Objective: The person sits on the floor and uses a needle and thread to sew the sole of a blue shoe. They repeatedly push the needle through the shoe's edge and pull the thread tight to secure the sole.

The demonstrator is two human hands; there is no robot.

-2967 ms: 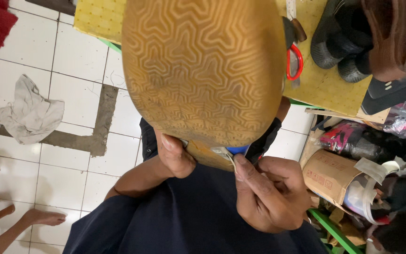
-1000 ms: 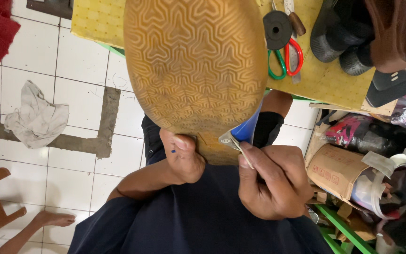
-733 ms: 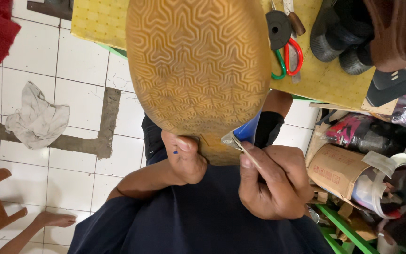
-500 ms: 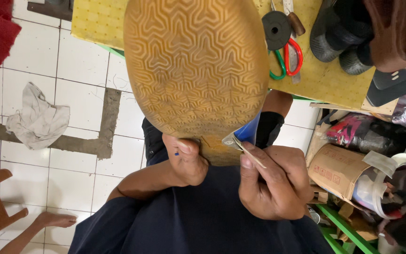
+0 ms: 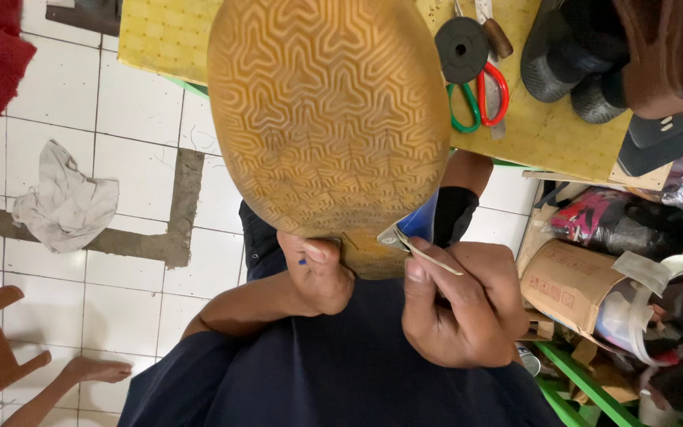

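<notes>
White floor tiles (image 5: 132,103) lie beneath a yellow table (image 5: 555,134); the tan sole (image 5: 326,119) rises in front of the table, tread toward the camera; left hand (image 5: 318,273) grips the sole's near edge, fingers clenched on it; right hand (image 5: 460,304), beside the left, pinches a thin stick (image 5: 428,257) whose tip touches that edge; scissors (image 5: 480,99) and black shoes (image 5: 579,59) rest on the table beyond the sole; a rag (image 5: 65,202) lies on the tiles left of the sole.
</notes>
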